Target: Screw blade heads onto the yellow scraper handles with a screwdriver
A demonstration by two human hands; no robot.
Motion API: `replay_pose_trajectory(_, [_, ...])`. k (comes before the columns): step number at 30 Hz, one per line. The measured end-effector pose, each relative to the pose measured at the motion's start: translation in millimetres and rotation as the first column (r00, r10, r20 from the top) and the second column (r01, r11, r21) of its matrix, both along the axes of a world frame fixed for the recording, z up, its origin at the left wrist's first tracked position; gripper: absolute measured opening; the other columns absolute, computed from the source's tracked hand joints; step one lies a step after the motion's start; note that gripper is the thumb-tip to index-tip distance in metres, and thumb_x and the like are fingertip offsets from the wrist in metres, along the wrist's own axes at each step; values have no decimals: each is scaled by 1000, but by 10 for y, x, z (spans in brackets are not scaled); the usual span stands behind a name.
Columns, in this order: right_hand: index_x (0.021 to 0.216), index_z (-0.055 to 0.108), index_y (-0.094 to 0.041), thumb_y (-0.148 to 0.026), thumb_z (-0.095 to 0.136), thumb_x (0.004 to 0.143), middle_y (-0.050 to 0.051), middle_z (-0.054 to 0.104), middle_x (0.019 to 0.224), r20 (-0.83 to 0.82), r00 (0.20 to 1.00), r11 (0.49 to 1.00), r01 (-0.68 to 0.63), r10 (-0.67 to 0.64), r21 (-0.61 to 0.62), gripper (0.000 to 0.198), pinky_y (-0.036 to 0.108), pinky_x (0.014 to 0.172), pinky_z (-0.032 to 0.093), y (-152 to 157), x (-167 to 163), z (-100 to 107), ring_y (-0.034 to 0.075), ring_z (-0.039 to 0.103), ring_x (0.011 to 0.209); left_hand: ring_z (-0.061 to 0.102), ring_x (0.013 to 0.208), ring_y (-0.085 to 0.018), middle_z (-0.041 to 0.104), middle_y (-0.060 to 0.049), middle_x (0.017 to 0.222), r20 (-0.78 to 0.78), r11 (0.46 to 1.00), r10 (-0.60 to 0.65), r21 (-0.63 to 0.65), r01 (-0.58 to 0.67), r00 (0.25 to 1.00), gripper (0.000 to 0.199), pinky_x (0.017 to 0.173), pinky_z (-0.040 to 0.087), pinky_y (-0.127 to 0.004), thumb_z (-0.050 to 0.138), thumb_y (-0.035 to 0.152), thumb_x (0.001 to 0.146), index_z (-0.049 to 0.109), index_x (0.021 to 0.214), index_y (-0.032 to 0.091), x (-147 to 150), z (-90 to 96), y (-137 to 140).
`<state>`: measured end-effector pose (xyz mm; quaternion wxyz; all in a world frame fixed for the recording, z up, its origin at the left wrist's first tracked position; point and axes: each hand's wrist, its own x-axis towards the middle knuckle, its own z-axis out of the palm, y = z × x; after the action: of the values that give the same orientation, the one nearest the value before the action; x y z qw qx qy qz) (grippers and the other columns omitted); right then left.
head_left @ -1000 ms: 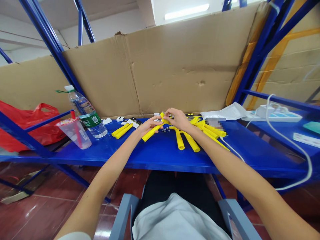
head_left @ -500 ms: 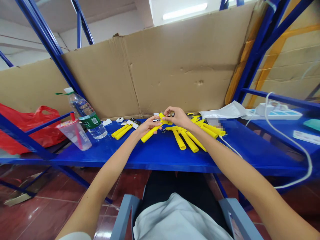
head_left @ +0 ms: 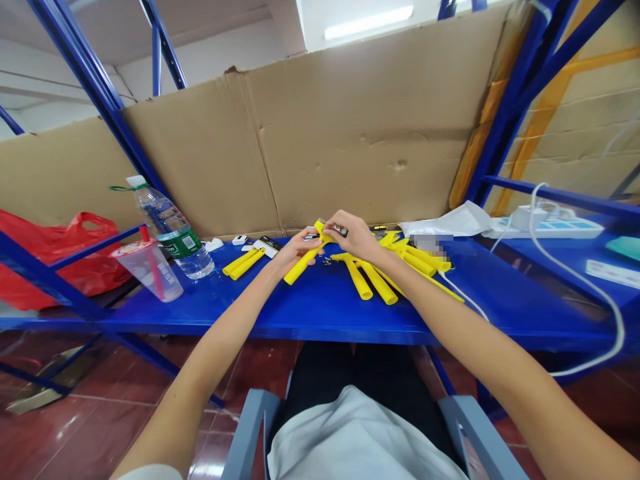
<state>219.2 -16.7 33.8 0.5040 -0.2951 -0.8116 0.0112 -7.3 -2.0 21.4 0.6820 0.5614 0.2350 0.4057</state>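
Note:
My left hand is closed around a yellow plastic tube-shaped handle, which tilts with its open end toward me. At the far end of this handle, my right hand has its fingers pinched together. A small dark and silver thing shows at those fingers; its kind is too small to tell. Just below the hands, several tiny metal pieces lie on the blue table. More yellow handles are piled beside and under my right forearm. On the left lie two yellow tubes side by side.
Left stand a water bottle, a plastic cup with a red straw and a red bag. A cardboard sheet walls the back. At right are a white plastic bag, a power strip and a white cable.
My right hand has turned slightly at the handle's far end, and the small dark thing at its fingers shows more plainly. The left hand still holds the handle, barely shifted.

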Motion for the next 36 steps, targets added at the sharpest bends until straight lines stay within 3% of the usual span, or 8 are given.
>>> replay_pose_trajectory(10, [95,70,-23,-36,68,100,8,75,99,-46,998,999,33,-34,-19,14,38,83,52,35,-19,-40,25,69,87,75,74,-17,73,-4,99,-12,999,12,44,-11,1000,52,46,47,-17,98,19,72,63,111,22,24,4,-28])
replay_pose_trajectory(21, [88,74,-23,-39,76,93,7,78,93,-82,995,991,41,-52,-128,17,38,82,52,61,-20,-22,25,71,86,75,74,-18,72,-3,95,-27,999,19,41,-17,999,55,46,46,-18,100,22,71,62,110,21,51,-37,-26])
replay_pose_trajectory(29, [78,72,-21,-71,85,81,5,77,81,-177,979,959,47,-100,-280,51,35,73,49,40,14,63,21,67,74,76,74,-18,72,-4,96,-18,1000,5,22,-5,1000,54,45,45,-17,99,18,71,61,110,22,-2,-5,-34])
replay_pose_trajectory(32, [74,70,-22,-76,83,83,4,75,77,-168,975,963,102,-146,-249,56,35,71,46,41,15,60,20,65,71,75,72,-18,70,-3,93,20,1000,-4,4,4,1000,53,44,44,-17,98,16,71,61,108,21,2,7,-41])
replay_pose_trajectory(36, [73,63,-23,-75,75,92,4,70,76,-145,978,983,136,-153,-122,56,35,68,44,19,0,44,20,62,70,73,72,-16,70,-3,96,86,1000,22,-19,-21,996,51,43,42,-16,97,16,70,63,108,21,33,17,-23])
